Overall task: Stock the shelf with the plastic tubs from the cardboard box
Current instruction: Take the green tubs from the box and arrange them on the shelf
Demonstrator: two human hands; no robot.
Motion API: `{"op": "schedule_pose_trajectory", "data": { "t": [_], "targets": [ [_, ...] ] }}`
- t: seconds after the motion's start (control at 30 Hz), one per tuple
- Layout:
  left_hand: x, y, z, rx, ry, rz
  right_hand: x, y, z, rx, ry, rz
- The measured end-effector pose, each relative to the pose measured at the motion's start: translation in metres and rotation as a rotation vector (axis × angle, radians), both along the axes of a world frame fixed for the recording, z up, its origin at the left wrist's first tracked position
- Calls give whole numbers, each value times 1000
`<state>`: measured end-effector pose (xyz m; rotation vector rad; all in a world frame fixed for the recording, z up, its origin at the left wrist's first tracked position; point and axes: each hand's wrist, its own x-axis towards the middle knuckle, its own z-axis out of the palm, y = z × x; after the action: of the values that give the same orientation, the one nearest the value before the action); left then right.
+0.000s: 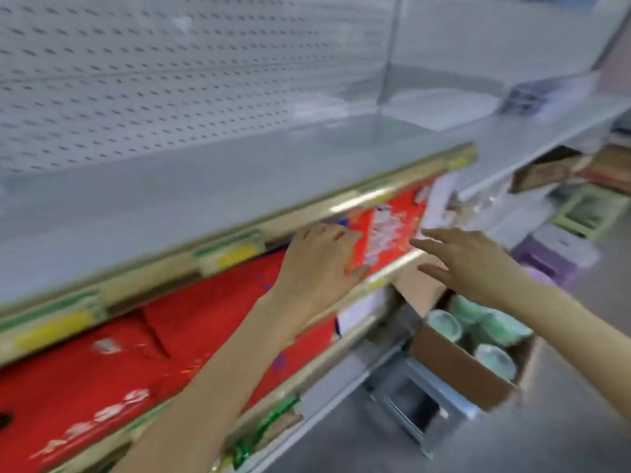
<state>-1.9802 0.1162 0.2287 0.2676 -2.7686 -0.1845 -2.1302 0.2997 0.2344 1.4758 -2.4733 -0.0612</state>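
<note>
While my left hand (321, 257) is wrapped over the near end of a red pack (386, 230) on the middle tier, fingers hooked over its top edge and thumb along the bottom, my right hand (474, 264) hangs wide open just beside it, fingers spread, holding nothing. The plastic tubs (495, 361) are all down in the cardboard box (457, 367) at my lower right, which sits on a metal stand (409, 401) in front of the shelving. None is on the shelf (239, 172) yet, so I judge the stocking has barely begun and I'm tidying the red stock first. To do this well I should square the red pack in behind its price rail (341, 203) so it doesn't jut out. Then I'd let go, drop my right hand straight down into the box and take one tub by its sides rather than by the lid, which might pop off. The grey deck above the red packs looks like the place for them, though I can't be sure. The tubs are round and pale green, standing upright with lids facing up toward me, so their axis runs vertical. The view is blurred, and one or two may lean. I'd keep that upright pose and set each flat on its base, filling from the back.
</note>
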Motion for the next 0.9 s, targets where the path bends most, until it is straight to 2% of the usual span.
{"op": "schedule_pose_trajectory", "data": {
  "t": [0.07, 0.17, 0.4, 0.57, 0.73, 0.9],
  "targets": [
    [-30, 38, -26, 31, -34, -60, -11, 51, -20, 71, -35, -155],
    [-72, 89, -67, 82, -91, -148, -24, 109, -51, 11, -120, -294],
    [-149, 161, -168, 229, -303, -290, -63, 184, -162, -29, -363, -612],
    [-212, 162, -233, 286, -466, -310, -102, 207, -225, 12, -459, -742],
    [-265, 162, -280, 442, -619, -330, -150, 199, -273, -42, -708, -959],
    [-314, 154, -319, 397, -724, -344, -186, 184, -311, -107, -894, -1081]
  ]
}}
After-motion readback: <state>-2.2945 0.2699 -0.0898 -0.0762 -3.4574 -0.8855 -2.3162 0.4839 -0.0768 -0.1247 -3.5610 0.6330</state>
